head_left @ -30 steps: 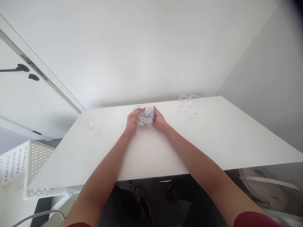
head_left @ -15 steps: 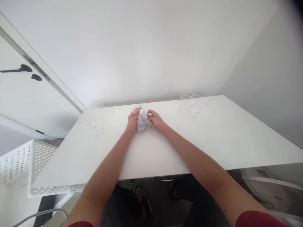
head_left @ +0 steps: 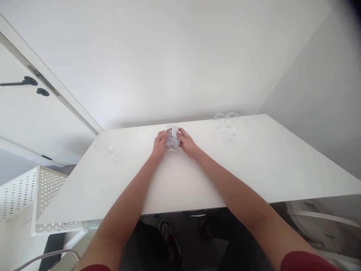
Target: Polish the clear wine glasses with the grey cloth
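Note:
A clear stemmed glass point(head_left: 170, 144) is at the far middle of the white table, bowl up and foot toward me. My left hand point(head_left: 160, 142) grips the glass's bowl from the left, fingers curled round it. On the other side, my right hand point(head_left: 187, 143) is closed on a pale grey cloth point(head_left: 178, 142), which it presses against the right side of the glass. Part of the cloth shows white through or behind the bowl. The fingertips of both hands are partly hidden, and I cannot tell whether the foot touches the table.
Clear stemmed glasses point(head_left: 231, 122) stand on the table point(head_left: 183, 180) at the back right. More clear glassware point(head_left: 105, 146), faint against the white, is at the left. A wall rises behind the table. White perforated shelving point(head_left: 52, 184) adjoins its left side.
The glass has turned from leaning left to nearly upright between my hands. The cloth, bunched in front of it before, now sits at its right side.

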`<state>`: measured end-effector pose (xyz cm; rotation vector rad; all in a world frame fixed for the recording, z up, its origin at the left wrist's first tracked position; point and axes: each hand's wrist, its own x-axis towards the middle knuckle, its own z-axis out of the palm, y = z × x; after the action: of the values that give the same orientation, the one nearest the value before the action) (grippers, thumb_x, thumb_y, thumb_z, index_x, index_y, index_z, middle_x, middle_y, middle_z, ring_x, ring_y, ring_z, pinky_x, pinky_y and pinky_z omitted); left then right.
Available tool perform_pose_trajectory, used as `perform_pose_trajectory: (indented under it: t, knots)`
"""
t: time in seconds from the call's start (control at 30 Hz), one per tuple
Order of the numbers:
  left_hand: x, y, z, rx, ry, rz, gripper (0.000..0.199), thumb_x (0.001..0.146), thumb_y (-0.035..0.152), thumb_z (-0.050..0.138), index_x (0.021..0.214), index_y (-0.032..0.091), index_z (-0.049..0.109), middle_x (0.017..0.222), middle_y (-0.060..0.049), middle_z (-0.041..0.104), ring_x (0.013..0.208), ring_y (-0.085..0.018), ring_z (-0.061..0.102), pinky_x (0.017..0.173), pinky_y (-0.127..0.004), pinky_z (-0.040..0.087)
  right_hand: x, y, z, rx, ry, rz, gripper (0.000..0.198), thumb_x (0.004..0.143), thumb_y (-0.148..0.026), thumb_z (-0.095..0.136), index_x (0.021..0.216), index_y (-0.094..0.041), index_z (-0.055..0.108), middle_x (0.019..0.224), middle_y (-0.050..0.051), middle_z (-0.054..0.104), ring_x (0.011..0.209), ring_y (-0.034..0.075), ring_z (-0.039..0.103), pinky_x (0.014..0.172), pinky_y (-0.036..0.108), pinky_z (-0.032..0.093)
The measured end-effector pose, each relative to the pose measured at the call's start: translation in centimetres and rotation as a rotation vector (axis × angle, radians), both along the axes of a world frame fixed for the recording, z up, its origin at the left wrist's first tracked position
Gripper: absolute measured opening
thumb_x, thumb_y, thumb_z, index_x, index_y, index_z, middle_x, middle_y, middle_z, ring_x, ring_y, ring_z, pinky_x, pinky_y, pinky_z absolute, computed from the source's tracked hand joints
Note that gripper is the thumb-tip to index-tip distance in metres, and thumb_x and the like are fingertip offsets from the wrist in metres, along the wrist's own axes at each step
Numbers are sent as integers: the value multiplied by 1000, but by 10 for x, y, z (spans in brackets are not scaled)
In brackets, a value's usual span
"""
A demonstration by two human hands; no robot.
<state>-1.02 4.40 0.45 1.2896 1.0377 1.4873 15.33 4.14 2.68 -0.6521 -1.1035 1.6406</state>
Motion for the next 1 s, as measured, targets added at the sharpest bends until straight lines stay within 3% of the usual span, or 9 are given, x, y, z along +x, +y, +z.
perform_pose_trajectory:
  t: [0.2,0.33,0.47,0.63,0.83,1.0]
  knots:
    - [2,-1,-2,17,71,-81,61,98,67,55,148,31,57,117,-9,69,106,-23,65,88,-35,56,3,4,-2,173,-38,-23,51,88,-60,75,125,-27,68,117,5,71,103,20,63,84,30,52]
    - [1,-5,5,67,130,15,58,94,65,64,138,29,65,113,-8,71,98,-21,65,84,-33,55,4,6,-3,229,-96,-93,55,88,-62,73,129,-26,68,121,6,72,105,22,63,83,31,53]
    - [2,-6,9,16,60,-56,62,90,64,69,140,27,67,118,-9,73,102,-23,68,87,-36,55,2,3,0,237,-127,-137,57,87,-63,74,129,-26,69,121,7,71,106,23,63,78,29,53]
    - [1,-5,8,-15,47,-74,59,89,60,73,137,27,68,125,-8,71,105,-23,69,88,-36,57,4,2,0,186,-73,-73,49,89,-63,72,119,-25,72,103,4,71,88,18,62,72,28,51]
    - [1,-6,5,-46,-13,-112,56,88,60,74,132,30,56,117,-7,73,82,-16,70,80,-37,62,8,6,-3,91,-12,-12,47,85,-64,76,109,-24,73,89,3,68,79,17,60,68,28,53]
    - [2,-8,8,-73,-32,-107,56,87,63,74,127,26,61,124,-10,70,95,-20,71,84,-43,67,8,5,1,80,-56,-32,51,82,-65,78,112,-23,73,92,2,69,82,16,60,69,27,54]
